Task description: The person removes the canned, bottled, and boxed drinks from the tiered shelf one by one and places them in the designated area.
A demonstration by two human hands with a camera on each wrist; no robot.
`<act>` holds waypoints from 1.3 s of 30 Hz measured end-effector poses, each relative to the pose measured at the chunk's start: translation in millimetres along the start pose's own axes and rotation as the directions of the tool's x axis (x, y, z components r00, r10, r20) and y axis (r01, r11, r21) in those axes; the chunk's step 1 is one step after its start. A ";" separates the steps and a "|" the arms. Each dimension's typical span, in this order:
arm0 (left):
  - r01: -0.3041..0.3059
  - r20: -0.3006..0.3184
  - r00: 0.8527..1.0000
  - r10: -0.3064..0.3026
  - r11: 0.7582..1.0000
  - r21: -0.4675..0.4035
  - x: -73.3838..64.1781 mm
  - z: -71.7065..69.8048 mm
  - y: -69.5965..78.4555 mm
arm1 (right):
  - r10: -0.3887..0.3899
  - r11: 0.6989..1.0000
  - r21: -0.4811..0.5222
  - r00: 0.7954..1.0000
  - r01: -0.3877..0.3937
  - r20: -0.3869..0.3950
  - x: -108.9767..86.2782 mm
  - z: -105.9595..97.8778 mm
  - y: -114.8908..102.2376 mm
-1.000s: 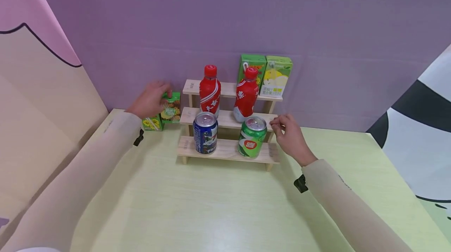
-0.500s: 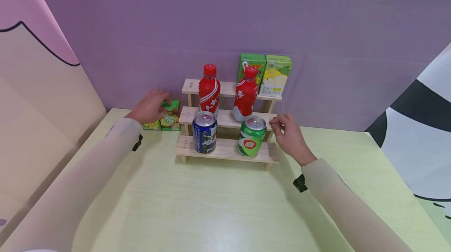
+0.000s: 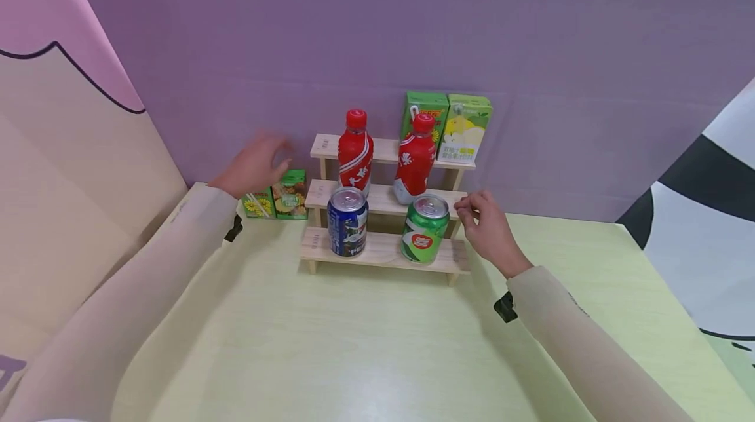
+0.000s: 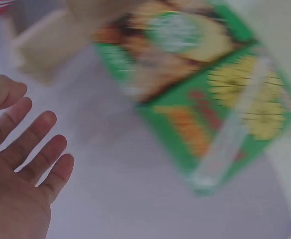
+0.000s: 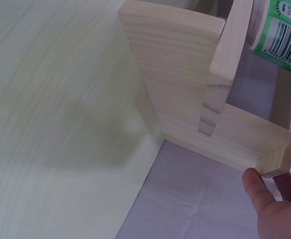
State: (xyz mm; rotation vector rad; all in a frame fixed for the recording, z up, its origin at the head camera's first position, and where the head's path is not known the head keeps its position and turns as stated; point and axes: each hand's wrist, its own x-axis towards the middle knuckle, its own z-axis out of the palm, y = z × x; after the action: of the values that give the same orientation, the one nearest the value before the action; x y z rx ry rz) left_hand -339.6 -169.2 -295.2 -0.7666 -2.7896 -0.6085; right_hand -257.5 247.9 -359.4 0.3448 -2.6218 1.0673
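My left hand (image 3: 252, 163) hovers above two green drink cartons standing side by side at the left end of a wooden three-step display stand (image 3: 377, 250). One carton (image 3: 257, 204) shows yellow flowers and a straw; its neighbour (image 3: 290, 196) has a brown picture. In the left wrist view, the fingers are spread and apart from both cartons. At the stand's right end, my right hand (image 3: 486, 229) pinches the end of the middle shelf (image 5: 277, 160) between thumb and fingers. Two red bottles (image 3: 355, 156) stand on that shelf.
A blue can (image 3: 347, 224) and a green can (image 3: 425, 230) stand on the lowest step. Behind the bottles, a green carton (image 3: 426, 111) and a pear-pictured carton (image 3: 464, 130) occupy the top step. A purple wall (image 3: 377, 29) rises behind the table (image 3: 366, 337).
My left hand lowered the brown-pictured carton beside the flowered one, let go and rose away from it. The right hand keeps its hold on the shelf.
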 end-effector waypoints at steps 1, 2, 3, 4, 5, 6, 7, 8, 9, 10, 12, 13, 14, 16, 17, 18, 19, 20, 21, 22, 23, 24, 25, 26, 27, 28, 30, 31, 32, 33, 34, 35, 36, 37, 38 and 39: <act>-0.006 -0.013 1.000 0.006 1.000 -0.008 1.5 -4.8 6.1 | 0.002 1.000 0.000 1.000 -0.002 0.001 -0.1 -0.1 0.5; -0.015 -0.029 0.999 0.015 1.000 -0.016 3.2 -9.8 12.5 | 0.003 1.000 0.000 1.000 -0.003 0.001 -0.2 -0.3 0.9; -0.018 -0.040 0.999 0.017 0.999 -0.026 4.7 -15.3 19.6 | 0.003 1.000 0.001 1.000 -0.003 0.002 -0.2 -0.4 1.3; -0.025 -0.054 0.998 0.024 0.999 -0.030 6.4 -20.8 26.4 | 0.002 1.000 0.002 1.000 -0.002 0.002 -0.3 -0.5 1.5; -0.038 -0.070 0.997 0.036 0.999 -0.033 8.1 -26.6 33.4 | 0.002 1.000 0.003 1.000 -0.002 0.002 -0.3 -0.5 1.8; -0.049 -0.085 0.995 0.046 0.998 -0.035 9.7 -32.5 40.3 | 0.002 1.000 0.004 1.000 -0.002 0.003 -0.2 -0.5 1.9; -0.057 -0.098 0.994 0.053 0.998 -0.037 10.7 -38.5 46.8 | 0.000 1.000 0.005 1.000 0.000 0.002 -0.1 -0.5 1.8; -0.072 -0.116 0.991 0.067 0.997 -0.041 12.2 -44.0 52.6 | -0.001 1.000 0.005 1.000 0.001 0.001 0.2 -0.5 1.7; -0.082 -0.129 0.989 0.076 0.996 -0.046 13.2 -49.5 58.4 | -0.004 1.000 0.005 1.000 0.004 0.000 0.3 -0.6 1.6; -0.096 -0.144 0.986 0.089 0.994 -0.048 14.6 -53.9 63.5 | -0.006 1.000 0.003 1.000 0.006 -0.002 0.3 -0.6 1.7; -0.107 -0.159 0.982 0.099 0.993 -0.046 16.8 -61.4 73.7 | -0.012 1.000 0.006 1.000 0.012 -0.005 0.7 -0.6 1.5; -0.105 -0.158 0.983 0.096 0.993 -0.047 17.5 -64.3 79.0 | -0.014 1.000 0.007 1.000 0.014 -0.007 0.8 -0.6 1.4; -0.104 -0.155 0.983 0.096 0.994 -0.043 19.1 -66.4 84.5 | -0.017 1.000 0.007 1.000 0.017 -0.007 0.9 -0.7 1.4; -0.107 -0.141 0.985 0.103 0.994 -0.023 23.7 -67.1 96.3 | -0.017 1.000 0.005 1.000 0.017 -0.008 1.1 -0.8 1.6; -0.103 -0.130 0.986 0.100 0.995 -0.011 26.5 -66.0 103.2 | -0.015 1.000 0.004 1.000 0.015 -0.007 1.1 -0.9 1.4; -0.106 -0.121 0.987 0.105 0.994 -0.005 29.6 -64.2 110.5 | -0.012 1.000 0.000 1.000 0.012 -0.005 0.8 -1.1 1.6; -0.103 -0.105 0.989 0.103 0.995 0.000 33.0 -62.0 118.3 | -0.008 1.000 -0.002 1.000 0.008 -0.004 0.5 -1.2 1.8; -0.114 -0.097 0.989 0.115 0.993 0.008 37.3 -59.1 125.8 | -0.006 1.000 -0.003 1.000 0.006 -0.004 0.4 -1.2 1.8; -0.120 -0.084 0.989 0.121 0.993 0.018 41.7 -56.2 133.2 | -0.004 1.000 -0.002 1.000 0.004 -0.004 0.3 -1.1 1.8; -0.125 -0.073 0.989 0.126 0.992 0.018 45.4 -54.0 140.8 | -0.003 1.000 0.001 1.000 0.003 -0.004 0.2 -1.1 1.6; -0.135 -0.061 0.989 0.136 0.990 0.028 49.5 -52.0 147.9 | -0.001 1.000 0.005 1.000 0.001 -0.003 0.3 -1.0 1.2; -0.150 -0.050 0.987 0.152 0.988 0.034 53.6 -50.6 154.3 | -0.001 1.000 0.009 1.000 0.001 -0.002 0.4 -0.7 1.1; -0.158 -0.035 0.987 0.160 0.986 0.055 58.1 -49.4 159.6 | -0.001 1.000 0.013 1.000 0.001 -0.001 0.6 -0.1 0.6; -0.166 -0.022 0.985 0.168 0.983 0.075 62.4 -48.4 164.7 | -0.002 1.000 0.015 1.000 0.002 0.000 0.7 0.3 0.0; -0.167 -0.002 0.986 0.168 0.981 0.094 66.7 -47.2 169.5 | -0.001 1.000 0.015 1.000 0.001 0.003 0.6 0.6 -0.5; -0.169 0.016 0.986 0.169 0.980 0.103 71.0 -45.8 173.9 | -0.001 1.000 0.015 1.000 0.001 0.003 0.3 0.7 -1.0; -0.158 0.062 0.987 0.152 0.980 0.117 80.4 -42.8 183.2 | 0.001 1.000 0.008 1.000 -0.001 0.000 -0.9 -0.3 -1.2; -0.148 0.081 0.987 0.139 0.982 0.119 84.9 -41.2 187.4 | 0.003 1.000 0.005 1.000 -0.002 -0.002 -1.5 -0.9 -1.3; -0.140 0.099 0.987 0.129 0.984 0.112 89.5 -39.9 191.3 | 0.003 1.000 0.004 1.000 -0.003 -0.004 -1.9 -1.3 -1.1; -0.131 0.114 0.986 0.118 0.985 0.113 93.6 -38.4 195.2 | 0.003 1.000 0.003 1.000 -0.003 -0.005 -2.4 -1.6 -1.0; -0.125 0.128 0.986 0.110 0.986 0.112 97.5 -37.1 198.8 | 0.005 1.000 0.004 1.000 -0.005 -0.008 -2.9 -1.8 -0.9; -0.121 0.137 0.985 0.105 0.986 0.114 101.0 -35.9 202.1 | 0.007 1.000 0.005 1.000 -0.007 -0.010 -3.4 -1.9 -0.8; -0.112 0.145 0.985 0.096 0.987 0.111 103.9 -34.6 205.1 | 0.010 1.000 0.008 1.000 -0.010 -0.009 -3.8 -2.0 -0.8; -0.106 0.152 0.984 0.088 0.988 0.113 106.7 -33.5 207.6 | 0.012 1.000 0.012 1.000 -0.011 -0.011 -4.1 -2.0 -0.7; -0.097 0.162 0.984 0.079 0.989 0.112 108.8 -32.4 210.1 | 0.012 1.000 0.015 1.000 -0.012 -0.010 -4.4 -1.8 -0.8; -0.091 0.169 0.983 0.071 0.989 0.116 110.5 -31.4 212.3 | 0.012 1.000 0.017 1.000 -0.012 -0.012 -4.6 -1.5 -1.2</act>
State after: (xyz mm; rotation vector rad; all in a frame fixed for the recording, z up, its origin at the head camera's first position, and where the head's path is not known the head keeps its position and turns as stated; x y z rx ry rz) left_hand -320.3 32.9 -164.5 -0.9386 -2.8930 -0.3692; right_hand -252.6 248.6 -359.2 0.3258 -2.6091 1.0933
